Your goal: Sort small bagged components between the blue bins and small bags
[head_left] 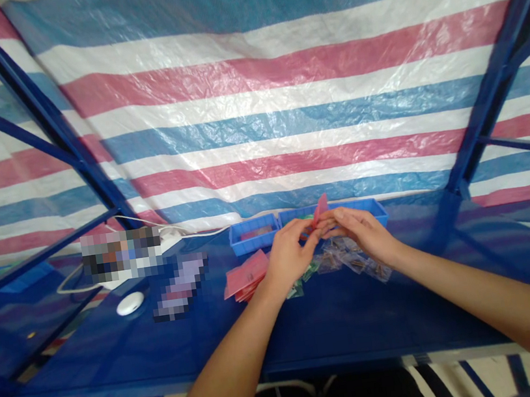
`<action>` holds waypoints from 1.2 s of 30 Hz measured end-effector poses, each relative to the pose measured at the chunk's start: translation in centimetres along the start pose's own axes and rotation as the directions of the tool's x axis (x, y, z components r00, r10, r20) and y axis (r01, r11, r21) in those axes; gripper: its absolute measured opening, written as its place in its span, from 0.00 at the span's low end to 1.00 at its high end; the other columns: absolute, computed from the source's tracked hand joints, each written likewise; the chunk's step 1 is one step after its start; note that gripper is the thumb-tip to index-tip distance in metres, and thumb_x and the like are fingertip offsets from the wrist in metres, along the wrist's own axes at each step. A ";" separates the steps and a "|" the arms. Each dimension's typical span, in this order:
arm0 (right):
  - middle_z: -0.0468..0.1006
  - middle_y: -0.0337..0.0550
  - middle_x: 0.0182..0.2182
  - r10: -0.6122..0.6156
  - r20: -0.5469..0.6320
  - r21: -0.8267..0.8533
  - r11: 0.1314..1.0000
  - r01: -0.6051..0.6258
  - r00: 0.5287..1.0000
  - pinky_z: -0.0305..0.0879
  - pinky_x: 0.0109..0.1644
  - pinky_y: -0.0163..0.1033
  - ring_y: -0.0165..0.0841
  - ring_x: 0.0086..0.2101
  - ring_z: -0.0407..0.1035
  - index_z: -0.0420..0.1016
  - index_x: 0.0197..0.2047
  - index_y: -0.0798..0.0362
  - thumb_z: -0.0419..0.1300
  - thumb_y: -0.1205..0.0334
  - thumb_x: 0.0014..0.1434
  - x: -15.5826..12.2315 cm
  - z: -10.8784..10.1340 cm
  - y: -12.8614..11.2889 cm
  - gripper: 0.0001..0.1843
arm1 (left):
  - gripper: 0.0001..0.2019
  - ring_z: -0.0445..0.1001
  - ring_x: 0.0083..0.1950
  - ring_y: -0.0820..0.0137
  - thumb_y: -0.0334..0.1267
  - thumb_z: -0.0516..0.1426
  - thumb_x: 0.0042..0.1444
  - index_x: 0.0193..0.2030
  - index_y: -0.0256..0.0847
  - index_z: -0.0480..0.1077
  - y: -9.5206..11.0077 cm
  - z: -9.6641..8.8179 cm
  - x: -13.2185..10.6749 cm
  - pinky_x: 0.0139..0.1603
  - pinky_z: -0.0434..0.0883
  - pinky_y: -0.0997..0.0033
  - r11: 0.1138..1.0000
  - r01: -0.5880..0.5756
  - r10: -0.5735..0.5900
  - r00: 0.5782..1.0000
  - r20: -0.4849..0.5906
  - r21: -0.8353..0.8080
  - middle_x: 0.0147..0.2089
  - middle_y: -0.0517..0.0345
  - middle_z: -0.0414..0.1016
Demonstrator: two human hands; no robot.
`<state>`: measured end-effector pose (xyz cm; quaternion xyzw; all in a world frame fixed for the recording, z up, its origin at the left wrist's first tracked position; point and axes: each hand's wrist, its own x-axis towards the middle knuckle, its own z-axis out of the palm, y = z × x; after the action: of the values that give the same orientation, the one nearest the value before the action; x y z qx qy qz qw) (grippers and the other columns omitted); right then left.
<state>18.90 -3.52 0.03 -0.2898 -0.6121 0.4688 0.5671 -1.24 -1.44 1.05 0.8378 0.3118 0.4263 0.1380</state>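
Observation:
Both hands meet over the blue table, in front of the blue bins. My left hand (291,247) pinches a small pink plastic bag (320,209), whose top stands up between the hands. Against the same bag are the fingers of my right hand (361,230), closed together at its lower part; their tips are partly hidden. Left of my left wrist lies a stack of flat pink bags (246,276). Below the hands are small green packets (309,271). Several clear bags with small parts (352,257) lie under my right hand; what the parts are is too small to tell.
A small blue bin (256,244) and a longer blue bin (375,208) stand at the back. To the left lie a blurred phone-like object (182,287), a white rounded case (130,303) and a white power strip (132,270) with cables. Blue frame posts (487,95) flank the striped sheet.

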 end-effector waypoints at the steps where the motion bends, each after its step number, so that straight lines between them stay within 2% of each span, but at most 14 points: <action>1: 0.84 0.45 0.41 -0.010 -0.010 0.001 1.000 0.010 1.000 0.78 0.46 0.47 0.40 0.40 0.79 0.82 0.44 0.48 0.61 0.42 0.67 0.0 0.0 0.0 0.18 | 0.12 0.79 0.43 0.65 0.43 0.58 0.67 0.50 0.42 0.79 -0.2 0.0 0.0 0.44 0.74 0.68 1.000 0.030 -0.030 0.999 -0.017 -0.009 0.44 0.52 0.82; 3: 0.84 0.45 0.39 -0.045 -0.095 -0.049 0.998 0.040 0.994 0.78 0.42 0.45 0.39 0.38 0.78 0.81 0.44 0.48 0.62 0.43 0.66 0.1 -0.1 0.2 0.17 | 0.12 0.79 0.40 0.66 0.43 0.57 0.68 0.48 0.42 0.80 -0.4 -0.1 0.1 0.41 0.73 0.69 0.995 0.091 -0.093 0.995 -0.046 -0.044 0.41 0.54 0.82; 5: 0.83 0.43 0.38 -0.109 -0.229 -0.137 0.987 0.079 0.967 0.77 0.39 0.42 0.38 0.37 0.77 0.80 0.46 0.47 0.67 0.45 0.63 0.3 -0.3 0.7 0.16 | 0.12 0.78 0.37 0.67 0.44 0.57 0.68 0.46 0.41 0.80 -0.5 -0.1 0.1 0.37 0.72 0.71 0.985 0.141 -0.147 0.987 -0.062 -0.104 0.38 0.56 0.83; 7: 0.82 0.42 0.39 -0.165 -0.316 -0.200 0.974 0.104 0.934 0.77 0.42 0.42 0.38 0.39 0.77 0.77 0.51 0.46 0.71 0.47 0.58 0.5 -0.5 1.3 0.20 | 0.13 0.78 0.35 0.68 0.46 0.58 0.67 0.46 0.41 0.79 -0.6 -0.1 0.1 0.35 0.71 0.72 0.970 0.163 -0.178 0.982 -0.070 -0.180 0.37 0.57 0.82; 8: 0.82 0.42 0.41 -0.171 -0.323 -0.206 0.973 0.108 0.931 0.77 0.45 0.42 0.38 0.41 0.77 0.76 0.53 0.45 0.73 0.48 0.57 0.6 -0.6 1.6 0.24 | 0.13 0.78 0.35 0.68 0.46 0.58 0.67 0.46 0.40 0.79 -0.7 -0.1 0.2 0.35 0.71 0.72 0.962 0.167 -0.186 0.980 -0.071 -0.214 0.37 0.57 0.82; 10: 0.82 0.42 0.45 -0.151 -0.281 -0.176 0.979 0.103 0.948 0.76 0.51 0.44 0.39 0.45 0.77 0.74 0.57 0.44 0.74 0.50 0.55 0.8 -0.7 1.9 0.29 | 0.14 0.78 0.36 0.68 0.47 0.58 0.67 0.46 0.40 0.79 -0.7 -0.1 0.2 0.36 0.71 0.73 0.948 0.168 -0.193 0.979 -0.065 -0.271 0.38 0.56 0.83; 12: 0.83 0.42 0.47 -0.110 -0.207 -0.132 0.988 0.084 0.972 0.75 0.54 0.46 0.40 0.46 0.77 0.76 0.56 0.44 0.74 0.50 0.55 0.9 -0.8 2.1 0.27 | 0.14 0.79 0.37 0.68 0.47 0.59 0.66 0.47 0.40 0.79 -0.8 -0.1 0.3 0.37 0.72 0.72 0.936 0.171 -0.194 0.980 -0.048 -0.308 0.39 0.56 0.83; 15: 0.85 0.41 0.41 -0.057 -0.150 -0.106 0.994 0.041 0.987 0.75 0.50 0.46 0.39 0.40 0.78 0.81 0.46 0.46 0.72 0.48 0.57 0.8 -1.0 2.1 0.17 | 0.13 0.80 0.40 0.66 0.46 0.60 0.65 0.48 0.40 0.78 -0.8 -0.1 0.4 0.41 0.74 0.71 0.920 0.177 -0.206 0.977 -0.048 -0.350 0.42 0.55 0.83; 18: 0.84 0.40 0.36 -0.025 -0.171 -0.108 0.994 0.006 0.985 0.75 0.44 0.44 0.37 0.35 0.76 0.82 0.41 0.47 0.73 0.48 0.56 0.7 -1.1 2.0 0.15 | 0.13 0.81 0.42 0.65 0.45 0.62 0.63 0.49 0.40 0.77 -0.9 0.0 0.4 0.43 0.76 0.69 0.906 0.191 -0.216 0.976 -0.026 -0.378 0.43 0.53 0.83; 22: 0.84 0.40 0.36 0.004 -0.193 -0.124 0.992 -0.029 0.981 0.74 0.40 0.44 0.37 0.33 0.76 0.81 0.41 0.47 0.73 0.45 0.54 0.7 -1.1 1.8 0.18 | 0.14 0.81 0.43 0.64 0.44 0.62 0.63 0.51 0.41 0.76 -1.4 0.1 0.3 0.44 0.77 0.67 0.926 0.189 -0.209 0.977 -0.027 -0.326 0.44 0.52 0.83; 27: 0.85 0.41 0.41 -0.013 -0.109 -0.091 0.996 0.003 0.994 0.75 0.49 0.45 0.39 0.40 0.79 0.80 0.43 0.46 0.72 0.47 0.55 0.8 -0.9 1.7 0.17 | 0.15 0.81 0.43 0.66 0.41 0.61 0.64 0.56 0.42 0.73 -2.0 -0.2 0.4 0.44 0.77 0.68 0.933 0.173 -0.214 0.972 -0.099 -0.315 0.44 0.53 0.82; 30: 0.85 0.40 0.39 -0.052 -0.099 -0.107 0.993 0.041 0.994 0.74 0.51 0.45 0.38 0.40 0.79 0.79 0.43 0.46 0.72 0.49 0.56 0.9 -1.0 1.8 0.15 | 0.16 0.81 0.45 0.65 0.40 0.60 0.64 0.58 0.43 0.73 -1.7 -0.6 0.5 0.47 0.77 0.66 0.955 0.169 -0.197 0.976 -0.095 -0.245 0.47 0.53 0.82; 36: 0.84 0.38 0.34 -0.080 -0.116 -0.187 0.981 0.058 0.990 0.74 0.46 0.44 0.36 0.35 0.77 0.80 0.41 0.46 0.70 0.50 0.59 0.8 -1.2 1.9 0.11 | 0.11 0.80 0.47 0.63 0.38 0.59 0.65 0.51 0.43 0.78 -1.0 -1.2 0.5 0.46 0.76 0.66 0.981 0.124 -0.135 0.988 -0.068 -0.147 0.49 0.53 0.83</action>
<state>19.62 -1.78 -1.42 -0.3477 -0.6262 0.3718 0.5906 -2.36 -0.39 1.53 0.7865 0.3399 0.4697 0.2126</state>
